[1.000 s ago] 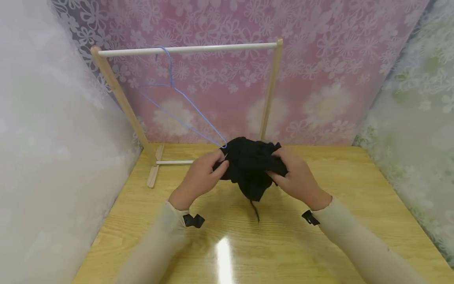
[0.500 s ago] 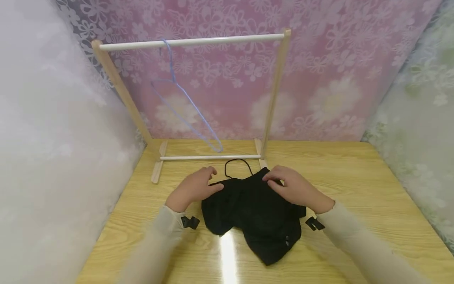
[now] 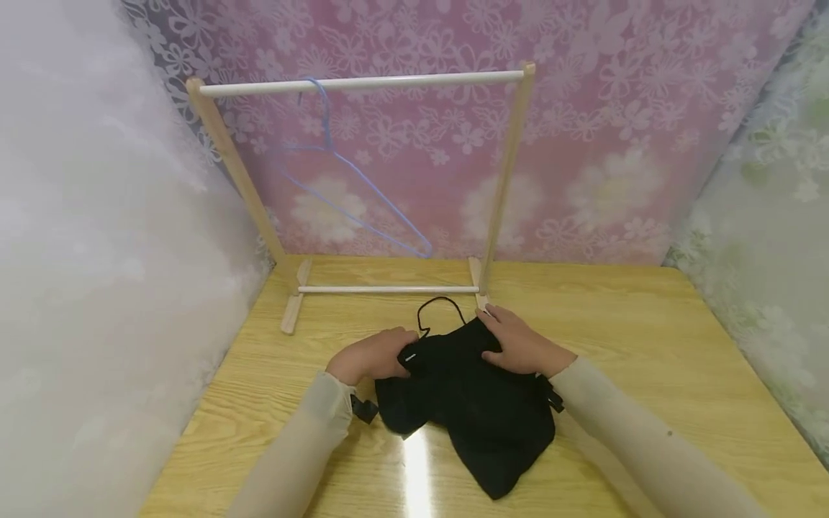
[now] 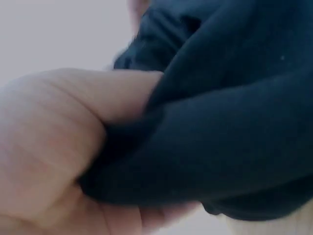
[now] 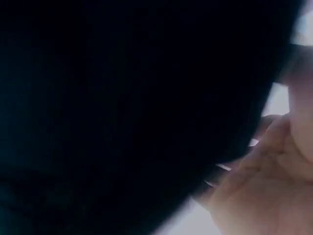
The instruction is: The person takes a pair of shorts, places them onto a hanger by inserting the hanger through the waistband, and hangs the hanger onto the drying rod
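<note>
Black shorts [image 3: 479,410] with a drawstring loop [image 3: 439,300] lie spread on the table, waistband toward the rack and legs toward me. At the left end of the waistband, my left hand [image 3: 376,356] grips a fold that shows a small white label. In the left wrist view, the dark cloth [image 4: 210,142] runs between the thumb and fingers of that hand [image 4: 44,137]. My right hand [image 3: 521,345] rests on the upper right corner of the shorts with its fingers extended and thumb spread. Cloth fills most of the right wrist view and partly hides those fingers.
A blue hanger [image 3: 378,194] hangs from the white top bar [image 3: 414,80] of a small wooden rack behind the shorts. The rack's feet [image 3: 293,313] stand on the wood-grain table [image 3: 622,324]. Patterned panels close off the back and sides.
Both hands held the bunched shorts up by the hanger, then the shorts came down onto the table. My left hand has since gripped the waistband; the right has settled on the cloth. The hanger swung.
</note>
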The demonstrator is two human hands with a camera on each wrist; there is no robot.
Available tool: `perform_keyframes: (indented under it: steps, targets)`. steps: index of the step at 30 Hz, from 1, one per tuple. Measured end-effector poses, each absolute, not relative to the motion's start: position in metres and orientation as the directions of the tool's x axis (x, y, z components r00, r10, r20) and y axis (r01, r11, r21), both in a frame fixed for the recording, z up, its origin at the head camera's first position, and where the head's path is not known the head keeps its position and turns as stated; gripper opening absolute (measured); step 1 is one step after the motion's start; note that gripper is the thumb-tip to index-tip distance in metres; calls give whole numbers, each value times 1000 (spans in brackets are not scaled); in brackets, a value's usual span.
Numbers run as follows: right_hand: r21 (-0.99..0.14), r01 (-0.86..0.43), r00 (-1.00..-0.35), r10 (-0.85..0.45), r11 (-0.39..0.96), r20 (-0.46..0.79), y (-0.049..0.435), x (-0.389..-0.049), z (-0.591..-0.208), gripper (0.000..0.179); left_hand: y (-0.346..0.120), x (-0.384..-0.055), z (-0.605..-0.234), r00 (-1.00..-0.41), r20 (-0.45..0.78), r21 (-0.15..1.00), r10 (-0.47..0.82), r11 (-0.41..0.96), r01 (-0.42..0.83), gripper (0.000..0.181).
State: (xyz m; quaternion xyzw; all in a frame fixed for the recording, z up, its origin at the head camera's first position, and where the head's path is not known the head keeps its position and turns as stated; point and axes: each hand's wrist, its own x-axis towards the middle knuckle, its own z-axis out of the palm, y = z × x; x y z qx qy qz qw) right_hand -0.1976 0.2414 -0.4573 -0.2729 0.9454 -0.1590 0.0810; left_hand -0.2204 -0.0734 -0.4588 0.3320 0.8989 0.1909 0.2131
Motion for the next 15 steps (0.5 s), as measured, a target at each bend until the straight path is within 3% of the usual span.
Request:
perform_keyframes:
  steps: [4, 7, 9, 11, 13, 15]
  targets:
    - [-387, -519, -803, -589, 763, -85, 245, -201, -465, 94, -71, -216, -453, -572, -102, 593, 814, 512, 622, 43]
    - [-425, -591, -739, -671, 686, -55, 241, -202, -465, 98, -68, -210, -441, -435, 20, 686, 900, 304, 661, 38]
    - [-456, -643, -684, -729, 616, -20, 236, -200, -462, 92, -65, -205, -431, -326, 89, 731, 941, 160, 663, 34]
    - [-490, -682, -629, -777, 543, 13, 228, -195, -455, 74, -63, -200, -420, -237, 137, 774, 962, 46, 632, 29]
    - [-530, -701, -587, -808, 478, 47, 218, -187, -446, 60, -61, -195, -410, -182, 175, 798, 968, -32, 601, 24]
    - [-571, -703, -558, -827, 424, 72, 208, -178, -437, 61, -60, -189, -401, -145, 206, 810, 968, -85, 580, 21]
